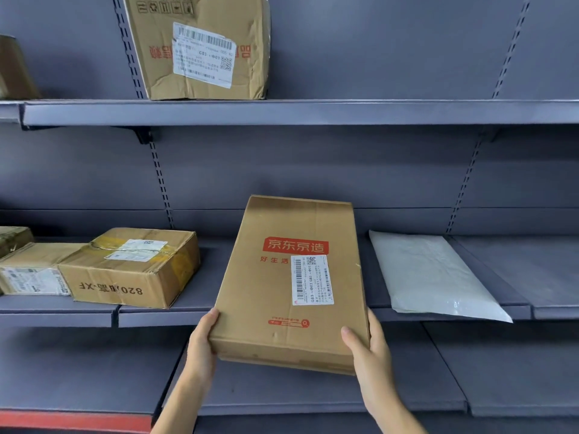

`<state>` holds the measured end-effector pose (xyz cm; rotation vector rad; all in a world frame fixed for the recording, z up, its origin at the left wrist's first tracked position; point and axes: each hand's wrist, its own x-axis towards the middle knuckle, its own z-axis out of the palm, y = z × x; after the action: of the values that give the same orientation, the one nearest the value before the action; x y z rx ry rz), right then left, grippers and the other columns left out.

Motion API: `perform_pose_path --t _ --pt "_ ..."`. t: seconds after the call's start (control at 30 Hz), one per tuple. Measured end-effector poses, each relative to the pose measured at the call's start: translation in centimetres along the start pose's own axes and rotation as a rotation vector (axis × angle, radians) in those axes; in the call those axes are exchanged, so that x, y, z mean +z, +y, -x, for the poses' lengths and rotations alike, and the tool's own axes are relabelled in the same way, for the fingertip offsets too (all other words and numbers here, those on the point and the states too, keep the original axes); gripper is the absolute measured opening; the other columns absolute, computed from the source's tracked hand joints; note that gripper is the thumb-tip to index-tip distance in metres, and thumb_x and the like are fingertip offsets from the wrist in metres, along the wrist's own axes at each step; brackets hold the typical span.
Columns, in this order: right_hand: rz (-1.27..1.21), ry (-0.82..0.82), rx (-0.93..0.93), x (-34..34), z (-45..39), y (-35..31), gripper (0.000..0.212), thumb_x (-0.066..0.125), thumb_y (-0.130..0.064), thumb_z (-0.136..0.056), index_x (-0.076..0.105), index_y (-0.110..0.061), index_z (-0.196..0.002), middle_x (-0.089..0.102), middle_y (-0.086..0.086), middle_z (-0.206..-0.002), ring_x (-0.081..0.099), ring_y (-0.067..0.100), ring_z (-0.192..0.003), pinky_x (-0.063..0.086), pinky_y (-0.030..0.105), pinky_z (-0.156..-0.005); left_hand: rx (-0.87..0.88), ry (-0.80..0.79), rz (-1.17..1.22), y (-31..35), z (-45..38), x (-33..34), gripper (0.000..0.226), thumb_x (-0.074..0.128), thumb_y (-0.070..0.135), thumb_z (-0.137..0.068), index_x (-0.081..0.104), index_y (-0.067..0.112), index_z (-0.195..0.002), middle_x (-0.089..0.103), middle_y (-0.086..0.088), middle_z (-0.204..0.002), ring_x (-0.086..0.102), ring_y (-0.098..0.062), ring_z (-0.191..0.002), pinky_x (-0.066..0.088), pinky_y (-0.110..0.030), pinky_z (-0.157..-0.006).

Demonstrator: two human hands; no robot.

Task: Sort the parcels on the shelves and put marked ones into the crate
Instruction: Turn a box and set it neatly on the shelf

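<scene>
Your left hand (200, 343) and right hand (368, 349) grasp the box (291, 283) at its near corners, its long axis running away from you onto the middle shelf (163, 317), its near end overhanging toward you.

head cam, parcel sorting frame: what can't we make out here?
- Crate: not in the head view at all.
- Flat box held by left hand and right hand: label text too small to read; underside hidden.
- Top-shelf box: upper part cut off by the frame edge.
- White mailer bag: no label visible on the side that shows.
- Far-left parcels: cut off by the left edge.
</scene>
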<state>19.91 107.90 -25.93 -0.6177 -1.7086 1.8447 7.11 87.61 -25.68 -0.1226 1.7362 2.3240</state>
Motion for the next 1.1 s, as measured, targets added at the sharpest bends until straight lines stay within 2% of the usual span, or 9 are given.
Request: perform_pose_path --t 0.07,0.13,0.2,0.37,0.53,0.63,0.8,0.9,1.1 --pt "-0.024 0.025 0.019 0.4 0.0 -0.4 0.059 0.059 -0.01 -0.088 0.036 -0.023 -0.141 0.057 -0.004 -0.124 0.055 0.014 -0.111 0.041 0.028 -0.092 0.01 0.114 0.036 -0.4 0.2 0.7 0.063 0.051 0.054 -0.073 0.048 0.019 -0.125 0.051 -0.005 -0.125 0.047 -0.021 -0.114 0.036 -0.037 -0.096" --pt "-0.055 0.061 0.028 0.8 0.0 -0.7 0.064 0.059 -0.01 -0.088 0.031 -0.023 -0.143 0.054 -0.003 -0.127 0.053 0.015 -0.11 0.039 0.027 -0.091 -0.001 0.262 0.061 -0.6 1.4 1.9 0.084 0.057 0.053 -0.076 0.017 0.025 -0.145 0.031 -0.003 -0.147 0.032 -0.023 -0.133 0.025 -0.041 -0.11" --pt "-0.064 0.072 0.038 1.3 0.1 -1.0 0.067 0.059 -0.011 -0.088 0.026 -0.024 -0.145 0.052 -0.003 -0.127 0.051 0.016 -0.109 0.038 0.027 -0.091 -0.018 0.284 0.062 -1.1 3.0 3.5 0.082 0.055 0.042 -0.088 0.001 0.025 -0.148 0.021 -0.005 -0.153 0.025 -0.025 -0.138 0.02 -0.042 -0.112" --pt "-0.01 -0.05 0.028 4.3 2.2 -0.2 0.066 0.053 -0.006 -0.091 0.021 -0.021 -0.147 0.045 -0.002 -0.137 0.048 0.014 -0.117 0.034 0.024 -0.095 0.043 0.069 -0.001 -2.9 5.3 6.2 0.092 0.059 0.031 -0.088 -0.013 0.03 -0.145 0.015 0.003 -0.155 0.023 -0.016 -0.139 0.018 -0.035 -0.113" --pt "-0.031 -0.12 0.045 5.5 3.1 1.0 0.056 0.052 -0.014 -0.093 0.028 -0.022 -0.143 0.04 -0.001 -0.143 0.041 0.014 -0.128 0.031 0.025 -0.103 0.119 0.028 -0.062 -1.6 4.0 5.0 0.096 0.068 0.039 -0.076 0.002 0.035 -0.146 0.027 0.006 -0.15 0.032 -0.018 -0.134 0.024 -0.039 -0.113" --pt "-0.056 -0.131 0.106 4.9 2.3 0.7 0.045 0.052 -0.014 -0.093 0.039 -0.018 -0.135 0.045 0.003 -0.14 0.045 0.015 -0.122 0.031 0.025 -0.097 0.105 0.044 -0.077 -0.6 3.2 3.9 0.081 0.064 0.029 -0.085 0.012 0.033 -0.146 0.037 0.003 -0.146 0.038 -0.022 -0.13 0.028 -0.042 -0.111" --pt "0.139 0.03 0.008 1.6 -1.0 -1.9 0.067 0.063 -0.017 -0.086 0.028 -0.02 -0.143 0.03 0.0 -0.15 0.03 0.018 -0.136 0.031 0.028 -0.098 0.104 0.004 -0.137 1.2 1.2 1.5 0.062 0.062 0.017 -0.085 0.033 0.024 -0.139 0.054 0.001 -0.131 0.052 -0.02 -0.116 0.038 -0.038 -0.102" --pt "0.258 0.114 -0.068 -1.0 -4.7 -4.2 0.077 0.067 -0.025 -0.083 0.021 -0.02 -0.145 0.022 0.0 -0.153 0.024 0.017 -0.14 0.029 0.035 -0.109 0.13 -0.055 -0.152 2.8 0.5 0.5 0.045 0.061 0.007 -0.081 0.05 0.024 -0.121 0.063 0.0 -0.112 0.058 -0.015 -0.1 0.04 -0.032 -0.089" --pt "0.229 0.088 0.001 -2.5 -10.9 -6.6 0.083 0.065 -0.033 -0.084 0.013 -0.019 -0.148 0.017 0.002 -0.156 0.021 0.022 -0.142 0.023 0.038 -0.112 0.106 -0.133 -0.186 4.1 -0.9 -1.0 0.046 0.047 -0.005 -0.087 0.05 0.022 -0.125 0.064 -0.01 -0.117 0.059 -0.028 -0.107 0.045 -0.042 -0.094"
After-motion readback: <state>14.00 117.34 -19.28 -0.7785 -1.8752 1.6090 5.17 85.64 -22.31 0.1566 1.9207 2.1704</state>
